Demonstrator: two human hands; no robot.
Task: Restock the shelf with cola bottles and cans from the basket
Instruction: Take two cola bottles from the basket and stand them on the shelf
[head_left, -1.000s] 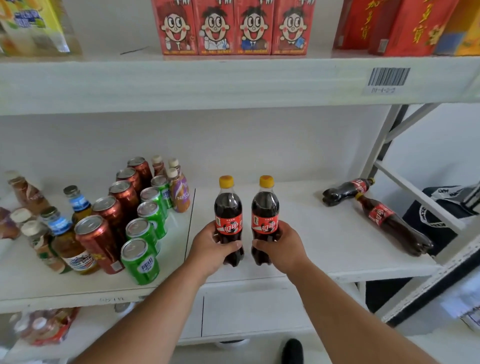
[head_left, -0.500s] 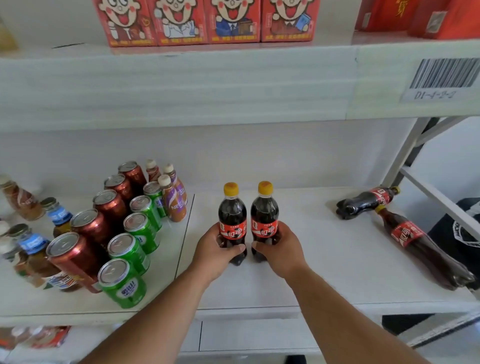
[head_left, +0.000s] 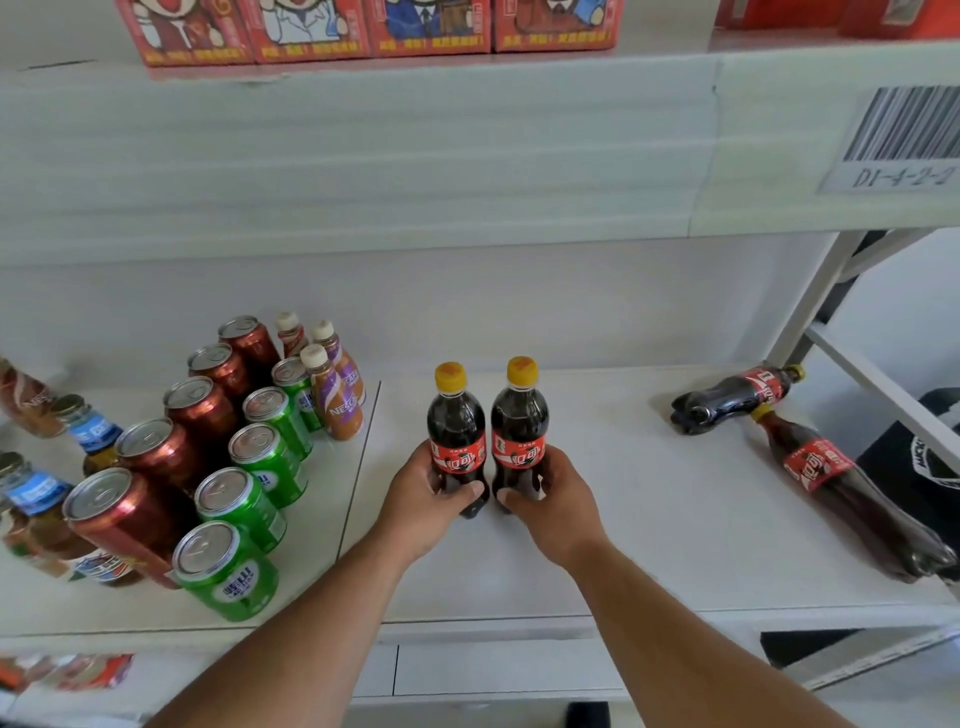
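Observation:
Two small cola bottles with yellow caps and red labels stand upright side by side on the white shelf (head_left: 649, 525). My left hand (head_left: 426, 499) grips the lower part of the left cola bottle (head_left: 454, 415). The right cola bottle (head_left: 519, 410) is held the same way by my right hand (head_left: 556, 504). The two bottles nearly touch each other. At the shelf's right end lie a small cola bottle (head_left: 732, 397) and a longer cola bottle (head_left: 836, 488), both on their sides.
On the left stand rows of red-brown cans (head_left: 156, 452), green cans (head_left: 244, 509), coffee bottles (head_left: 337, 400) and blue-labelled bottles (head_left: 39, 499). An upper shelf with red cartons (head_left: 426, 26) hangs overhead. A slanted grey frame bar (head_left: 878, 389) borders the right end.
Both hands have carried the two bottles deeper over the shelf and set them down. The camera has come closer and lower toward the shelf.

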